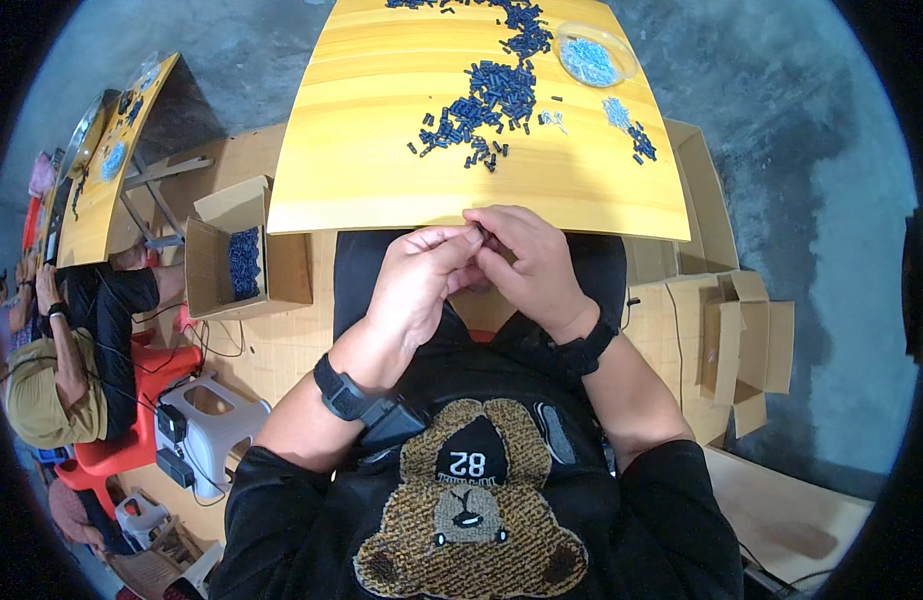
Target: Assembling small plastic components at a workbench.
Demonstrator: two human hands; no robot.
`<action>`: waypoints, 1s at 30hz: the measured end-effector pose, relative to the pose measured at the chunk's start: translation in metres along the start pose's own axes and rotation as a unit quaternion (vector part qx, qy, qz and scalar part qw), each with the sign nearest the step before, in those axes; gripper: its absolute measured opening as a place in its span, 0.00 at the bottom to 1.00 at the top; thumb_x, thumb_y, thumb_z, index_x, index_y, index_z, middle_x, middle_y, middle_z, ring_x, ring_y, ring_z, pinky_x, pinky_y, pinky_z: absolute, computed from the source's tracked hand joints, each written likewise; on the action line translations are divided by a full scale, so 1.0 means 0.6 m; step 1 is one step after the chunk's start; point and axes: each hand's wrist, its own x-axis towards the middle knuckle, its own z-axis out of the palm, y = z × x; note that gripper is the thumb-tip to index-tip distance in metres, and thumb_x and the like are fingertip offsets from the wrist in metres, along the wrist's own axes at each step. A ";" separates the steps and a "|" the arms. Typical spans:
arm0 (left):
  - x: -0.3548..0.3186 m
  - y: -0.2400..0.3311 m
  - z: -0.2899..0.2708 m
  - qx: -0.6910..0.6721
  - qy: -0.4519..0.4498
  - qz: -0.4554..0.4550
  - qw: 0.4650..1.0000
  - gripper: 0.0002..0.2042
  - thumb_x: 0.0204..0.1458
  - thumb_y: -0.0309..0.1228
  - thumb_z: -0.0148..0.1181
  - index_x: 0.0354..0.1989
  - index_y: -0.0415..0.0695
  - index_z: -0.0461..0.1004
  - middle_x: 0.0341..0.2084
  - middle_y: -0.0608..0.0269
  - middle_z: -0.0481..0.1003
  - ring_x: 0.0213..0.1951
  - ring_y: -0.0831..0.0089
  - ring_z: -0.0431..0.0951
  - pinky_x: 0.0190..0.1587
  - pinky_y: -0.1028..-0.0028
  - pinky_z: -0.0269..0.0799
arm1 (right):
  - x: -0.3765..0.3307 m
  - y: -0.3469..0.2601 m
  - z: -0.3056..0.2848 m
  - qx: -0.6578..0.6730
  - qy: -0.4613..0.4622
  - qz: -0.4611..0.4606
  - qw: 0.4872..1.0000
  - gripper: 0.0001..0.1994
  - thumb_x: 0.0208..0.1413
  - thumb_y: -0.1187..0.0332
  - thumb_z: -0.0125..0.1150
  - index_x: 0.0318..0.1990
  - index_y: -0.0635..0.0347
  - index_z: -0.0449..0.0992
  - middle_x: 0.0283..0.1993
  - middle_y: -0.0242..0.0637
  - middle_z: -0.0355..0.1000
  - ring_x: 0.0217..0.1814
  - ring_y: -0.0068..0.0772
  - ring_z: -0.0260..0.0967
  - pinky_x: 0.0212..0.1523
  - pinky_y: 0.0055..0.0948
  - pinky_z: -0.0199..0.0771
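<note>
Nearest to me is my dark sweatshirt [471, 500] with its bear picture, and above it my two forearms, each with a black wrist strap, rising to meet at the near edge of the yellow tabletop [381, 130]. My left hand [416, 290] and right hand [531, 265] are brought together there, fingertips touching. The fingers of both are pressed in on one small dark piece [480, 234], which sits right at their tips, just over the tabletop's edge; it is so small that I cannot tell which way its long axis runs, nor which hand carries more of it, though the right thumb and forefinger seem closed over it from above. Straight ahead of my fingers, well apart from them, lies the loose heap of black pieces [491, 100], strung out from mid-tabletop to the far edge. To its right stands a clear bowl [593, 55] of pale blue-white bits, with a few more of these and a small black cluster [641, 142] scattered nearer the right edge; that side is closer to my right hand. On the floor to my left an open carton [243, 262] holds more dark pieces, and beyond it another person [71, 330] sits at a second yellow tabletop.
</note>
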 end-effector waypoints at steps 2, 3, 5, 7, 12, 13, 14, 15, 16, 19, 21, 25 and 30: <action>0.005 -0.002 0.000 -0.007 0.026 -0.031 0.999 0.06 0.52 0.27 0.54 0.35 0.38 0.74 0.30 0.61 0.75 0.31 0.76 0.75 0.37 0.77 0.72 | -0.005 0.005 0.011 0.019 0.018 0.039 0.999 0.17 0.40 0.75 0.57 0.42 0.64 0.71 0.35 0.45 0.70 0.39 0.46 0.67 0.42 0.36 0.68; 0.007 -0.004 -0.002 -0.007 0.027 -0.031 0.999 0.06 0.52 0.27 0.54 0.35 0.38 0.74 0.30 0.61 0.75 0.31 0.76 0.75 0.37 0.77 0.72 | -0.006 0.007 0.013 0.020 0.017 0.039 0.999 0.17 0.40 0.75 0.57 0.42 0.64 0.71 0.35 0.45 0.70 0.39 0.46 0.67 0.42 0.36 0.68; 0.013 -0.012 -0.011 -0.001 0.054 -0.071 0.996 0.05 0.53 0.28 0.53 0.32 0.40 0.74 0.27 0.65 0.75 0.28 0.80 0.73 0.34 0.81 0.70 | -0.007 0.010 0.016 -0.063 0.045 0.032 0.997 0.15 0.38 0.74 0.58 0.38 0.63 0.71 0.33 0.44 0.68 0.38 0.47 0.66 0.40 0.37 0.67; 0.020 -0.027 -0.025 -0.010 0.058 -0.089 0.994 0.06 0.53 0.28 0.53 0.32 0.40 0.74 0.26 0.66 0.75 0.27 0.81 0.73 0.33 0.81 0.70 | -0.009 0.013 0.013 -0.084 0.022 0.059 0.994 0.12 0.37 0.73 0.59 0.34 0.62 0.71 0.31 0.43 0.67 0.36 0.47 0.65 0.38 0.37 0.67; 0.044 -0.048 -0.046 -0.022 0.048 -0.125 0.991 0.07 0.53 0.29 0.52 0.33 0.39 0.73 0.22 0.69 0.72 0.24 0.81 0.70 0.32 0.82 0.70 | -0.018 0.027 0.022 -0.134 -0.037 0.109 0.984 0.08 0.36 0.71 0.61 0.24 0.60 0.68 0.25 0.41 0.64 0.32 0.45 0.64 0.33 0.38 0.67; 0.048 -0.049 -0.044 -0.017 0.058 -0.130 0.990 0.07 0.53 0.29 0.52 0.32 0.39 0.73 0.22 0.69 0.71 0.24 0.81 0.70 0.32 0.82 0.69 | -0.020 0.030 0.025 -0.145 -0.036 0.116 0.982 0.08 0.36 0.70 0.61 0.23 0.60 0.68 0.24 0.40 0.65 0.32 0.45 0.65 0.33 0.38 0.67; 0.052 -0.050 -0.043 -0.011 0.067 -0.134 0.989 0.07 0.53 0.29 0.52 0.32 0.39 0.73 0.21 0.70 0.71 0.23 0.82 0.69 0.31 0.82 0.69 | -0.020 0.033 0.027 -0.155 -0.035 0.124 0.980 0.08 0.36 0.69 0.61 0.21 0.60 0.68 0.23 0.40 0.65 0.31 0.44 0.65 0.32 0.38 0.67; 0.055 -0.050 -0.046 -0.012 0.069 -0.135 0.988 0.07 0.53 0.29 0.52 0.32 0.39 0.73 0.21 0.70 0.71 0.23 0.82 0.69 0.31 0.82 0.69 | -0.021 0.037 0.030 -0.154 -0.037 0.124 0.980 0.08 0.36 0.69 0.61 0.21 0.60 0.68 0.23 0.40 0.65 0.31 0.44 0.65 0.32 0.38 0.67; 0.059 -0.053 -0.051 -0.009 0.065 -0.133 0.989 0.07 0.53 0.29 0.52 0.32 0.39 0.74 0.21 0.70 0.71 0.23 0.82 0.69 0.32 0.82 0.69 | -0.022 0.041 0.032 -0.157 -0.034 0.129 0.979 0.08 0.37 0.68 0.61 0.20 0.60 0.69 0.23 0.40 0.65 0.30 0.43 0.66 0.31 0.38 0.67; 0.065 -0.053 -0.053 -0.003 0.069 -0.131 0.989 0.07 0.53 0.29 0.52 0.32 0.39 0.74 0.22 0.69 0.72 0.24 0.82 0.70 0.32 0.81 0.70 | -0.020 0.048 0.036 -0.163 -0.034 0.135 0.977 0.08 0.38 0.67 0.61 0.19 0.60 0.69 0.22 0.40 0.66 0.30 0.43 0.67 0.30 0.37 0.68; 0.068 -0.053 -0.054 0.000 0.077 -0.132 0.988 0.07 0.53 0.29 0.52 0.32 0.39 0.74 0.23 0.69 0.72 0.24 0.82 0.70 0.33 0.81 0.70 | -0.018 0.051 0.037 -0.166 -0.036 0.137 0.976 0.08 0.39 0.67 0.60 0.19 0.60 0.69 0.22 0.40 0.67 0.29 0.42 0.67 0.30 0.37 0.68; 0.069 -0.052 -0.050 0.001 0.081 -0.121 0.989 0.07 0.53 0.28 0.52 0.32 0.38 0.74 0.28 0.64 0.75 0.30 0.78 0.73 0.37 0.77 0.70 | -0.017 0.055 0.037 -0.168 -0.036 0.130 0.976 0.07 0.40 0.67 0.59 0.19 0.60 0.70 0.23 0.40 0.67 0.29 0.43 0.67 0.30 0.37 0.69; 0.073 -0.066 -0.049 -0.026 0.092 -0.105 0.990 0.06 0.53 0.27 0.52 0.33 0.38 0.74 0.31 0.61 0.75 0.34 0.73 0.74 0.41 0.75 0.70 | -0.014 0.056 0.037 -0.148 -0.028 0.133 0.980 0.07 0.40 0.68 0.59 0.20 0.60 0.71 0.23 0.40 0.67 0.29 0.43 0.67 0.30 0.37 0.68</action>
